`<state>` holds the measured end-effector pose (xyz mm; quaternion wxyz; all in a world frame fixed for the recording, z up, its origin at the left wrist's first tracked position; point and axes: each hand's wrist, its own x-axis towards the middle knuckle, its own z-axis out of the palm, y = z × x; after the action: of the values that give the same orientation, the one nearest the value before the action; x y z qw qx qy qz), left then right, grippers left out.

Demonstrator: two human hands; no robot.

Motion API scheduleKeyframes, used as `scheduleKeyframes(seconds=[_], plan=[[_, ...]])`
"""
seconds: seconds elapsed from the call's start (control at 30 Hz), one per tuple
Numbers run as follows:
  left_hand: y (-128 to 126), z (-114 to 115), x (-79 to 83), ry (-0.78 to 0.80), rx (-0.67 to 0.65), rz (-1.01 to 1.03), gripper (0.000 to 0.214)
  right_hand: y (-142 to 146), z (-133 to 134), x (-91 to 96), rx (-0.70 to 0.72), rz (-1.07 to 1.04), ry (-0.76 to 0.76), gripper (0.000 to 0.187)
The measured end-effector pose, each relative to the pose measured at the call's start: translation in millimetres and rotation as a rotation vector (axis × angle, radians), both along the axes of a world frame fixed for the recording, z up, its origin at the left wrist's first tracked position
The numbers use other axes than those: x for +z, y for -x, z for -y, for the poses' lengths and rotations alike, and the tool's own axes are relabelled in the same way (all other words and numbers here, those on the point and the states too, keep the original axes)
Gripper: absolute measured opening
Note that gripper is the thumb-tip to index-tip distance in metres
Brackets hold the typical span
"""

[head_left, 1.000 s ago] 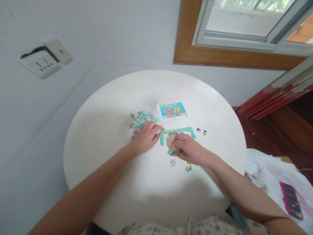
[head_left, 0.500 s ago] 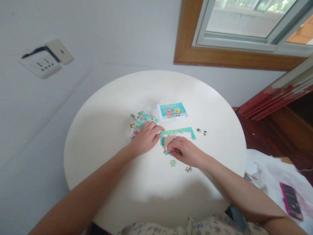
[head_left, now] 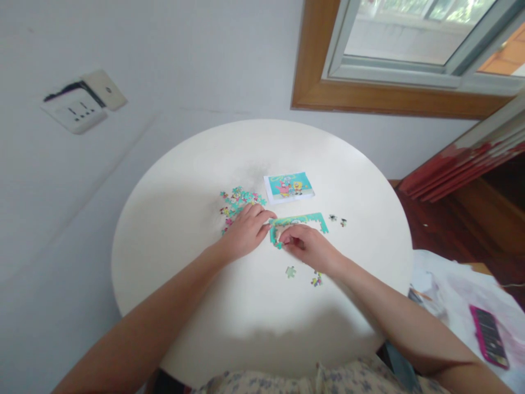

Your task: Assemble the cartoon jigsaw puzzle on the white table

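Observation:
A partly joined jigsaw puzzle point(head_left: 322, 220) lies on the round white table, its teal top strip and short side strips put together. My right hand point(head_left: 307, 245) is closed in a pinch on a small teal puzzle piece point(head_left: 279, 245), at the lower end of the left strip. At the upper left corner of the puzzle, my left hand point(head_left: 248, 227) rests with fingers stretched out and fingertips touching the edge. Partly under and behind that hand is a pile of loose puzzle pieces point(head_left: 241, 198). My right fingers hide part of the frame's inside.
A picture card point(head_left: 290, 187) with cartoon figures lies behind the puzzle. Loose pieces sit to the right point(head_left: 338, 220) and nearer me, a pale green piece point(head_left: 291, 272) and a colourful piece point(head_left: 316, 279). A pink-edged phone point(head_left: 489, 336) lies right of the table point(head_left: 262, 137).
My right hand has moved slightly up and away from me, bringing the teal piece against the left strip's lower end. My left hand has stayed at the corner.

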<state>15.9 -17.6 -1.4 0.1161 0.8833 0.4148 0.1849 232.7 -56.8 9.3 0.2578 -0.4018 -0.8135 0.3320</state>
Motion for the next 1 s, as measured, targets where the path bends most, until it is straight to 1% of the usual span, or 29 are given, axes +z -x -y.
scheduleKeyframes(seconds=[0.23,0.47,0.63,0.7,0.8,0.9,1.0], plan=[[0,1,1.1,0.010,0.005,0.032,0.024,9,-3,-1.0,0.072,0.026,-0.118,0.024],[-1,1,1.9,0.002,0.009,0.004,0.024,14,-1,-5.0,0.053,0.033,-0.153,0.027],[-1,1,3.3,0.014,0.014,0.017,0.024,11,3,-1.4,0.038,0.075,-0.157,0.027],[-1,2,3.5,0.018,0.012,0.026,0.024,9,6,1.3,0.057,0.138,-0.186,0.025],[-1,2,3.0,0.015,0.009,0.021,0.024,5,13,6.8,0.104,0.299,-0.270,0.025],[0,2,1.5,0.010,0.009,0.027,0.023,0,21,14.1,0.138,0.467,-0.335,0.032],[0,2,0.2,0.005,0.008,0.030,0.023,-3,27,20.5,0.150,0.567,-0.380,0.037]])
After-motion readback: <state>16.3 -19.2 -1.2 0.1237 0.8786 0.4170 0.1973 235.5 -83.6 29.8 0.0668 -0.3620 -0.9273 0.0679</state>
